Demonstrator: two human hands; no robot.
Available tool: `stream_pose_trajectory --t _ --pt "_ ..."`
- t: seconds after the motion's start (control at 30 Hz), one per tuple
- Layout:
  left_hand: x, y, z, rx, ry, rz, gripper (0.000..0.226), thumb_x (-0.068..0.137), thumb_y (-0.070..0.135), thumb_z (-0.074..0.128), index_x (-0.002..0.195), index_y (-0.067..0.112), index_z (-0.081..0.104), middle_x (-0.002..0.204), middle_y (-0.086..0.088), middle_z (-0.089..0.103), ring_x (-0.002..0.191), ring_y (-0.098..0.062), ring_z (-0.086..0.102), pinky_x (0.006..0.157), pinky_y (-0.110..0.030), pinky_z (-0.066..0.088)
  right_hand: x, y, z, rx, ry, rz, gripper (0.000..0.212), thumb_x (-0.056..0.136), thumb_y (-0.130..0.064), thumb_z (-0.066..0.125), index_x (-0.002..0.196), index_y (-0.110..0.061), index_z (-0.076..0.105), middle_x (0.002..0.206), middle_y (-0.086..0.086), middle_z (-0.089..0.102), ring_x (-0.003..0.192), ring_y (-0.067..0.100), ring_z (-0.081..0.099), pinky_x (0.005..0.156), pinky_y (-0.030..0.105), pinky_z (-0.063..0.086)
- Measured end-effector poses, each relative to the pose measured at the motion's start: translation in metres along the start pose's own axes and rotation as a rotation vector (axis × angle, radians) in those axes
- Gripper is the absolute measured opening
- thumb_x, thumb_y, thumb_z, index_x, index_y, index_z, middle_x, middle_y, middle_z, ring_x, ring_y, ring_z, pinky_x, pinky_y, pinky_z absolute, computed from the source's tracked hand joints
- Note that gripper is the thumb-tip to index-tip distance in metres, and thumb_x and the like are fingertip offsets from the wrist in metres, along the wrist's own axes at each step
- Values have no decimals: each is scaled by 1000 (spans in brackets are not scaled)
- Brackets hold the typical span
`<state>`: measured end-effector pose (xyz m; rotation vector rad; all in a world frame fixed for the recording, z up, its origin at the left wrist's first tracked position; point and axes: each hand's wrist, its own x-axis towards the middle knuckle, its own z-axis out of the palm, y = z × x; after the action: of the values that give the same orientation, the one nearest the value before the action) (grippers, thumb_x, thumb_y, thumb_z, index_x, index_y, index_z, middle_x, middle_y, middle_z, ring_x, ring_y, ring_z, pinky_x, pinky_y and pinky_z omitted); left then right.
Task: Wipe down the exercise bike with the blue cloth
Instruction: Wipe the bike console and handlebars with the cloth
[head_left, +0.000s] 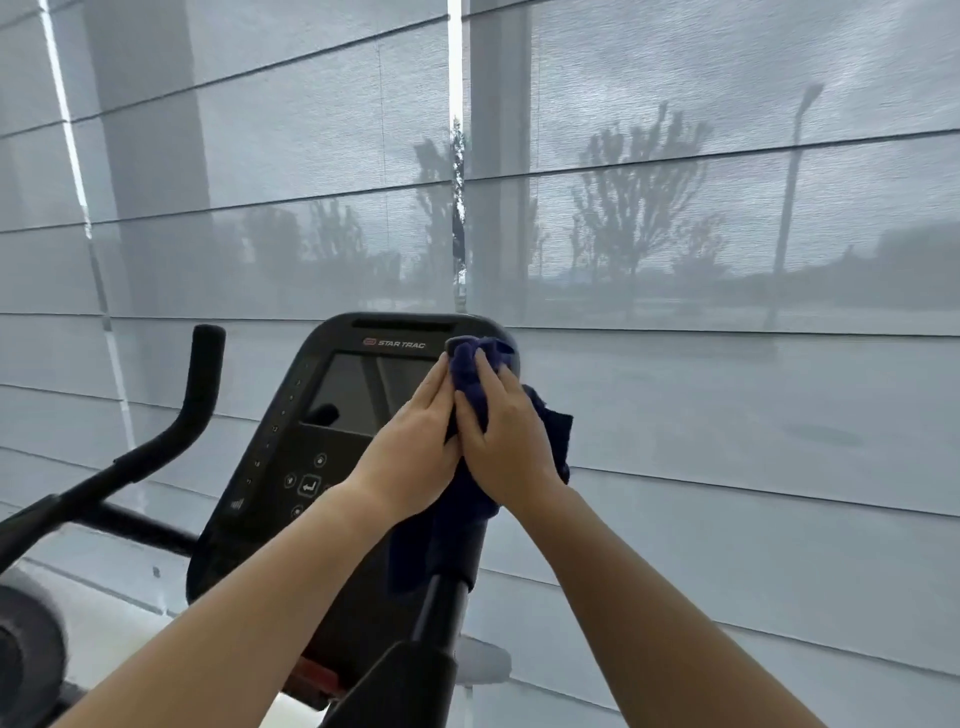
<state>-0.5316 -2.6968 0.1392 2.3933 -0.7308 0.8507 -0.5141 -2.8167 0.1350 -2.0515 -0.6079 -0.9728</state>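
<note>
With our left hand (415, 452) and right hand (506, 441) both pressing the bunched dark blue cloth (470, 382) against the right edge of the black exercise-bike console (291, 441), we should probably wipe with light, flat strokes across its glossy screen (358, 389).

Single head view, looking forward and slightly down, close on the console (332, 415), blinds (727, 208) just behind.

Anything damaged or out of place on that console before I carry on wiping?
Nothing stands out. Both hands, left hand and right hand, press the blue cloth on the console; its screen is dark and unbroken.
</note>
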Motion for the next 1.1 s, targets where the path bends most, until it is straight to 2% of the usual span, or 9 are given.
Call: stream_pose_trajectory --t 0.17,0.4,0.57,0.67,0.73,0.8,0.87,0.97,1.1 --pt "-4 -10 9 -76 -19 -13 65 95 19 44 144 33 4 155 18 0 123 9 28 100 -9 24 -6 11 3 -39 -12 -21 63 88 -40 38 145 -15 28 137 5 49 126 21 44 101 32 41" --pt "-15 -4 6 -14 -80 -38 65 94 23 46 146 30 8 157 12 0 133 -9 35 101 -14 27 -15 7 -6 -46 -47 17 57 90 -29 51 143 -15 34 130 4 56 113 20 52 87 16 30" --pt "-38 2 9 -17 -195 -49 62 94 23 47 146 29 13 157 8 -2 135 -13 33 102 -14 27 -45 4 -9 -98 -124 93 45 89 -31 48 130 -15 48 106 5 64 88 18 56 74 20 38" --pt "-49 9 2 -1 -217 -44 56 92 21 52 143 25 29 155 3 19 133 -15 37 108 -20 28 -59 -6 -16 -173 -123 123 23 87 -33 50 94 -15 60 84 3 64 73 20 55 64 26 37" --pt "-56 13 -9 20 -205 -2 44 89 21 57 132 21 48 137 0 49 122 -18 49 104 -30 38 -64 -13 -27 -234 -130 171 25 82 -44 53 73 -21 58 69 -3 62 64 18 55 59 28 40" --pt "-63 16 -26 34 -183 36 34 87 21 60 120 20 58 114 1 63 106 -17 58 94 -32 45 -65 -25 -39 -286 -127 181 31 78 -53 56 66 -25 57 62 -8 60 60 15 55 57 27 41" --pt "-68 16 -46 25 -143 36 34 87 22 60 120 21 58 109 1 65 102 -16 59 90 -31 46 -65 -41 -44 -237 -87 141 27 77 -57 60 87 -32 65 84 -11 66 76 10 59 66 25 45" --pt "-78 7 -67 50 -129 -13 41 88 21 58 128 19 52 120 -1 59 111 -18 54 96 -28 41 -71 -62 -34 -145 -81 127 53 77 -56 63 123 -32 52 125 -6 47 109 12 47 90 28 44" --pt "-112 0 -55 57 -316 -45 57 84 12 59 138 13 38 134 -5 48 125 -21 44 106 -25 30 -102 -65 -9 -320 -331 240 43 85 -53 52 124 -34 51 126 -2 45 113 24 46 96 40 41"
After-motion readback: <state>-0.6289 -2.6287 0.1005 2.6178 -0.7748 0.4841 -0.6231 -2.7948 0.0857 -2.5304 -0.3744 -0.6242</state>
